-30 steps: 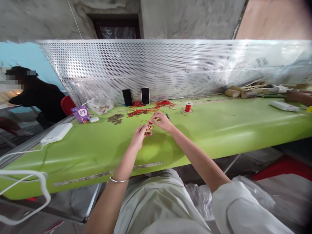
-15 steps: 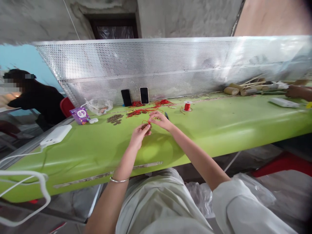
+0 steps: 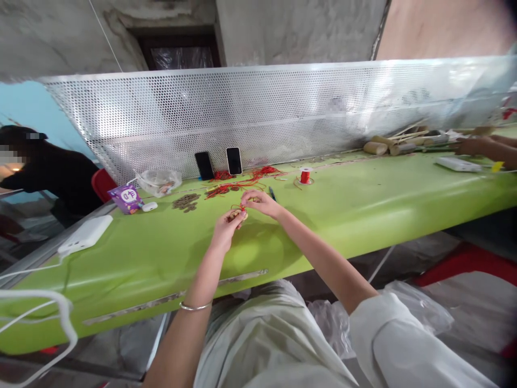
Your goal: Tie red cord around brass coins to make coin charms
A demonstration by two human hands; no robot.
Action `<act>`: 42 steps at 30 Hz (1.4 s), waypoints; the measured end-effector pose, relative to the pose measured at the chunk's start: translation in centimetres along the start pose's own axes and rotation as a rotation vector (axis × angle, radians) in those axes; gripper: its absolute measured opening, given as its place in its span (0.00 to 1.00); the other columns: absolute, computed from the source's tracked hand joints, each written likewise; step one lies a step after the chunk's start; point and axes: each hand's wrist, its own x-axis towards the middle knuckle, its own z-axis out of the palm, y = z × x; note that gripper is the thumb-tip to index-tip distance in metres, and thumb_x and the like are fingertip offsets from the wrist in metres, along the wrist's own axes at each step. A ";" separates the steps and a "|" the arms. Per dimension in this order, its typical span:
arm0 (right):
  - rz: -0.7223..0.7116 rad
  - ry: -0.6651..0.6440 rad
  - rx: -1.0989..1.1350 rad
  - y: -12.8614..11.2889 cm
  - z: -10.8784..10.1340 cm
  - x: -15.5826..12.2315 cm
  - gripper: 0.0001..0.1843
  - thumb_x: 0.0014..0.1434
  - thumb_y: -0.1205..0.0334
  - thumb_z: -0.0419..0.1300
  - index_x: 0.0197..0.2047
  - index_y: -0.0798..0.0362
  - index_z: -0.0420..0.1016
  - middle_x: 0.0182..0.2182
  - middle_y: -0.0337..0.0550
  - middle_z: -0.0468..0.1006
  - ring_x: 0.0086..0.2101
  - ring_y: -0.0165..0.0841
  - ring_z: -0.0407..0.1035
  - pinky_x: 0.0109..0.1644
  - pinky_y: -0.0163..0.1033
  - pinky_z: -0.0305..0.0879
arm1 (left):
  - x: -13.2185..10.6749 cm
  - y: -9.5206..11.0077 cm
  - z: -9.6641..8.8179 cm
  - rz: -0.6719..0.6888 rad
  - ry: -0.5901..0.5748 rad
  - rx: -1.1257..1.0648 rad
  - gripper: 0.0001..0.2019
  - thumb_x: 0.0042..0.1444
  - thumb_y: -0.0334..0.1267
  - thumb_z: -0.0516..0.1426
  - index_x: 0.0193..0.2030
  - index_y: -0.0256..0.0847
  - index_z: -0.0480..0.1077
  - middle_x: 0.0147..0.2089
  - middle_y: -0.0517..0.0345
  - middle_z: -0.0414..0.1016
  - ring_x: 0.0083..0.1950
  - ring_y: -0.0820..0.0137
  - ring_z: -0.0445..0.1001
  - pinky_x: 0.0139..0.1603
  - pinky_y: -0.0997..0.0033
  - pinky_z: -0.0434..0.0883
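Observation:
My left hand (image 3: 226, 226) is closed, pinching a small cluster of round coin-like pieces (image 3: 239, 215) between thumb and fingers. A red cord (image 3: 242, 207) rises from the top of this cluster in a small loop. Just above and to the right, my right hand (image 3: 260, 202) is closed in a pinch on the red cord, close to my left fingertips. Both hands are slightly above the green table (image 3: 323, 226). To their left lies a pile of dark coins (image 3: 186, 202). Behind them are loose red cords (image 3: 226, 188) with more coins among them.
A spool of red cord (image 3: 305, 176) and a dark pen (image 3: 272, 193) lie right of my hands. Two phones (image 3: 233, 161) lean on the perforated screen (image 3: 283, 118). At left are a purple packet (image 3: 126, 199) and a white power bank (image 3: 85, 234). Another person's hands (image 3: 484, 148) work at far right.
The coin cluster in my left hand has tilted and shows a paler, yellowish face. My right hand stays pinched by the cord. The whole view has shifted slightly.

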 end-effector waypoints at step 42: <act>0.156 -0.105 0.123 1.2 0.0 -0.2 0.12 0.56 0.57 0.58 0.34 0.57 0.76 0.34 0.44 0.78 0.37 0.33 0.71 0.45 0.37 0.64 | 0.0 -0.4 0.1 -0.036 0.013 -0.007 0.15 0.36 0.45 0.68 0.27 0.38 0.72 0.24 0.62 0.68 0.24 0.77 0.61 0.23 0.77 0.58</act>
